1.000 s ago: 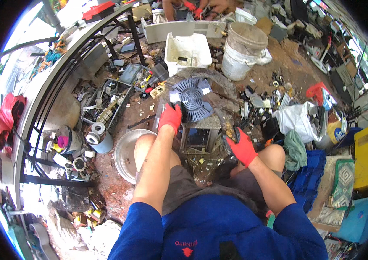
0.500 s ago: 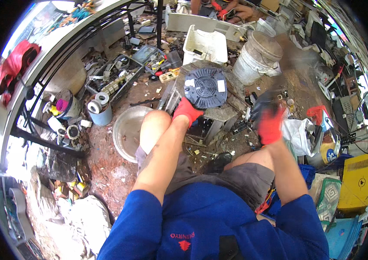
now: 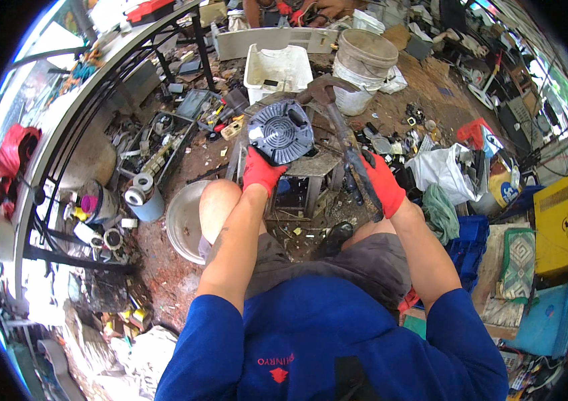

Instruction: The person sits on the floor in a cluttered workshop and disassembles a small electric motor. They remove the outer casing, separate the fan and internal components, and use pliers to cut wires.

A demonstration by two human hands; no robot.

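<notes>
Gripping a hammer [image 3: 345,134], the right hand [image 3: 383,184], in a red glove, closes its fingers around the lower part of the dark handle. The butt end of the handle shows below the glove. The handle slants up and to the left; the hammer head overlies the far right part of a wooden stool [image 3: 321,165]. One end of the head appears just beside the far edge of the workpiece; contact cannot be confirmed from where I stand.

The workpiece is a round, black finned cover [image 3: 278,134] with concentric rings at its centre. It is located over the left and middle of the stool top, with bare wood showing toward the near right corner. Whether its whole underside bears on the wood cannot be told.

The left hand [image 3: 262,172], also gloved in red, touches the cover at its near left edge. Some of its fingers are hidden by the cover, so how far they close cannot be determined.

Beyond the far edge of the stool stands a white bin [image 3: 254,87]; to the right of it stands a stained bucket [image 3: 363,70]. A shallow round basin [image 3: 180,224] lies left of the stool, beside the person's left knee. Well right of the stool is a white sack [image 3: 439,172].
</notes>
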